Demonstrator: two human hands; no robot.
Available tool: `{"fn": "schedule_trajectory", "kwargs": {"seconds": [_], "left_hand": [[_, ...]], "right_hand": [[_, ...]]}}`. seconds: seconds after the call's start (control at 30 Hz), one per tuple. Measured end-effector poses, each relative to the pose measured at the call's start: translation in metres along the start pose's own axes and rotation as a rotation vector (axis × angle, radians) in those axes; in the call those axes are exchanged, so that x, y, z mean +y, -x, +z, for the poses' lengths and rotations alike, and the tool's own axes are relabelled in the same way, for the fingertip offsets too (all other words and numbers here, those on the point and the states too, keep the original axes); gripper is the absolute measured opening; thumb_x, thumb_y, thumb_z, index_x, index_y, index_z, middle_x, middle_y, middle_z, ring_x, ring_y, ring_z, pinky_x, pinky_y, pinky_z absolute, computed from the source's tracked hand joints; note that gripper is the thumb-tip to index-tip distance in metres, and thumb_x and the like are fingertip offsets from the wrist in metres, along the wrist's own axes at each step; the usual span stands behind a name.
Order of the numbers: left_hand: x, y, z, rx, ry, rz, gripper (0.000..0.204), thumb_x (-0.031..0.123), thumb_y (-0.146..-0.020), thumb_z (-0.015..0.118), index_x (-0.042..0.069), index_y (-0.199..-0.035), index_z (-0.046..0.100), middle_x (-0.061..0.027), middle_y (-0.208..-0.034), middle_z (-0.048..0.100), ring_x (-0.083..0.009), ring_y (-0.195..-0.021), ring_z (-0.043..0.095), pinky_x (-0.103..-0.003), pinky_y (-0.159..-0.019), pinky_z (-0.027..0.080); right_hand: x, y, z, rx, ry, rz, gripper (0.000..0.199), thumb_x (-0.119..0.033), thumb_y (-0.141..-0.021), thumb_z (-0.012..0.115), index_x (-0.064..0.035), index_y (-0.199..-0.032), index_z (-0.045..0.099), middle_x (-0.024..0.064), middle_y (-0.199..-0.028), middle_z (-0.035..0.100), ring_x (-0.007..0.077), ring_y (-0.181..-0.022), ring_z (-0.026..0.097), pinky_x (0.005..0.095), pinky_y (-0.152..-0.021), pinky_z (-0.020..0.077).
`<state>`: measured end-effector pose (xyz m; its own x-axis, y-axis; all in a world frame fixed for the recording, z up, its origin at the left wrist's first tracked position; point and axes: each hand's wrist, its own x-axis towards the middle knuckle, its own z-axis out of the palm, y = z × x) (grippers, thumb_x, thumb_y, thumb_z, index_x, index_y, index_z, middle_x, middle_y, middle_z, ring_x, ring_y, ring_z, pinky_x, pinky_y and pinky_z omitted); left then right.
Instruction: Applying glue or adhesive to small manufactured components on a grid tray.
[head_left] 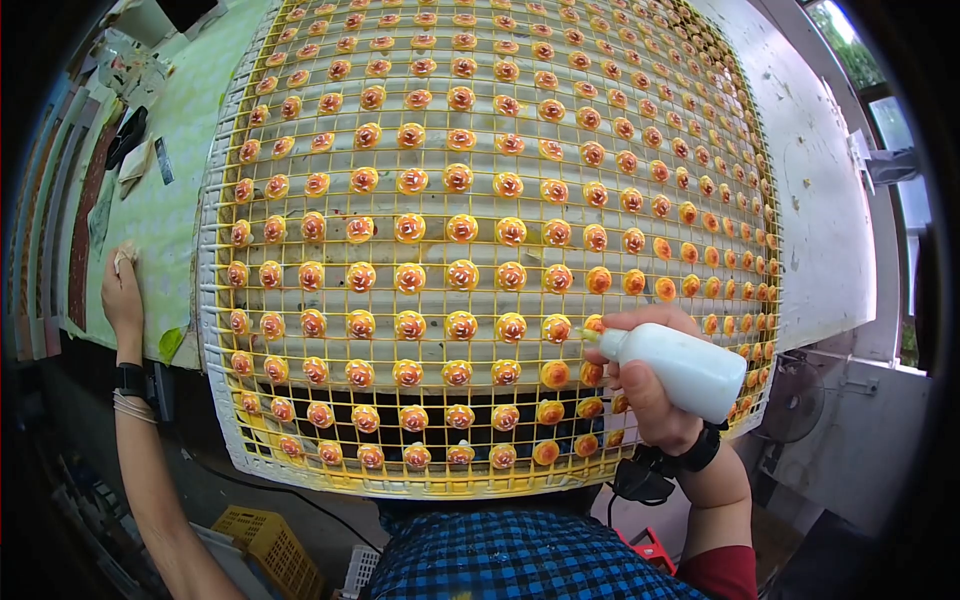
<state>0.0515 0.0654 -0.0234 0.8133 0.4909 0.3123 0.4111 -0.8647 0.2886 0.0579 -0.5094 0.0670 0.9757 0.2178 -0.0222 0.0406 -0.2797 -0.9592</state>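
A white squeeze bottle (pixel 690 372) lies tilted in my right hand (pixel 648 402), its fingers wrapped round it. The narrow tip points left, close beside an orange-and-yellow rosette (pixel 556 328); whether they touch I cannot tell. Rows of such small rosettes sit on a yellow wire grid rack (pixel 350 484). White strokes mark the rosettes on the left and at the back; several near the bottle and to its right, such as one rosette (pixel 554 375), are plain orange. Over at the left, my left hand (pixel 122 300) is closed on a crumpled pale wad (pixel 124 258) at the table's edge.
A pale green table (pixel 180 230) stands left of the rack, with scraps and a dark strip (pixel 163 160) on it. To the right is a white surface (pixel 815 200). Below lie a yellow plastic crate (pixel 270 545) and a dark cable (pixel 300 497). A fan (pixel 795 400) stands lower right.
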Motion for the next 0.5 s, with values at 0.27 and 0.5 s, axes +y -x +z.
{"fn": "schedule_trajectory", "kwargs": {"seconds": [0.27, 0.5], "left_hand": [[-0.0007, -0.0001, 0.0005, -0.003, 0.014, -0.003, 0.034, 0.024, -0.089, 0.036, -0.001, -0.108, 0.051, -0.0124, -0.1, 0.059, -0.0207, -0.094, 0.056, -0.028, -0.081, 0.041], [-0.0013, 0.0002, 0.0012, 0.009, 0.0, 0.01, 0.034, 0.023, -0.089, 0.035, -0.001, -0.107, 0.051, -0.0128, -0.098, 0.059, -0.0203, -0.091, 0.056, -0.027, -0.079, 0.041]], "right_hand": [[-0.0005, 0.0004, -0.0015, 0.007, -0.042, 0.015, 0.025, -0.016, -0.073, 0.063, 0.0005, -0.092, 0.059, 0.0079, -0.078, 0.059, 0.0145, -0.065, 0.057, 0.0243, -0.06, 0.0444], [-0.0009, -0.0006, -0.0022, -0.01, 0.019, -0.009, 0.024, -0.016, -0.073, 0.063, 0.0004, -0.09, 0.059, 0.008, -0.076, 0.059, 0.0143, -0.065, 0.057, 0.0244, -0.059, 0.0441]]}}
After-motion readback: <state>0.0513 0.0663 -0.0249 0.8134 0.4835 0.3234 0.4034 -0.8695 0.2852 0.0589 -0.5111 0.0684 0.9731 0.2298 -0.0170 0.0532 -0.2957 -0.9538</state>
